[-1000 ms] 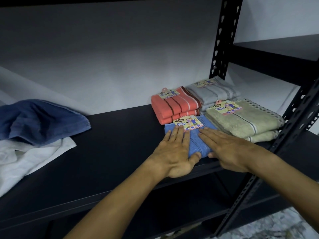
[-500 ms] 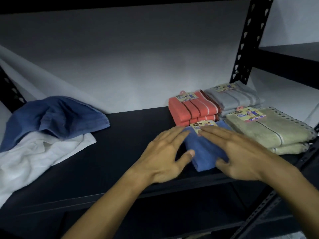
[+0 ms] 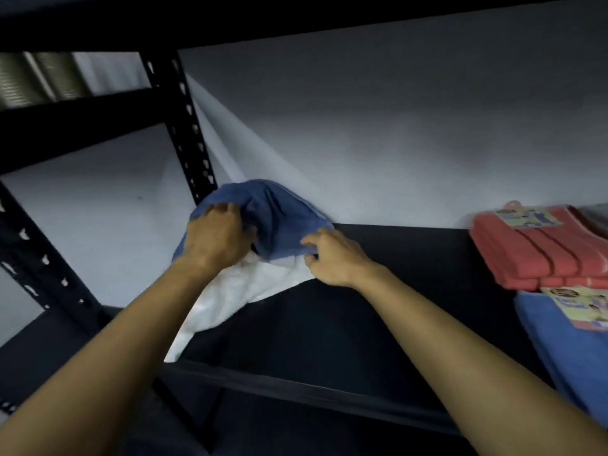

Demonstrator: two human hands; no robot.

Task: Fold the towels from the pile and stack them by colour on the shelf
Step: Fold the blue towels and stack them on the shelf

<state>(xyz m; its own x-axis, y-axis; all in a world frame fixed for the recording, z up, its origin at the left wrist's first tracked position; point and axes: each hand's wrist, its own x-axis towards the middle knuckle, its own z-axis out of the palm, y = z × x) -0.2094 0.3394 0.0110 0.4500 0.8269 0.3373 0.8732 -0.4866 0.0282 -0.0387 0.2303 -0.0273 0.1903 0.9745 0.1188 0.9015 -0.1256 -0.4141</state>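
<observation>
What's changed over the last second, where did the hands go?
Both hands left the folded blue towel and moved left to the pile. The left hand and right hand now grip the crumpled dark blue towel. The white towel beneath and the coral stack stayed put.

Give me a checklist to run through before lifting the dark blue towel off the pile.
1. Left hand has a grip on the dark blue towel: ok, fingers curl into its bunched top.
2. Right hand has a grip on it: ok, fingers pinch its lower right edge.
3. White towel is free of both hands: cannot tell, the right hand's fingertips sit at the seam between the two.
4. Bare shelf for folding: ok, dark board open between the pile and the stacks.
5. Matching stack ready: ok, folded blue towel lies in front of the coral stack.
</observation>
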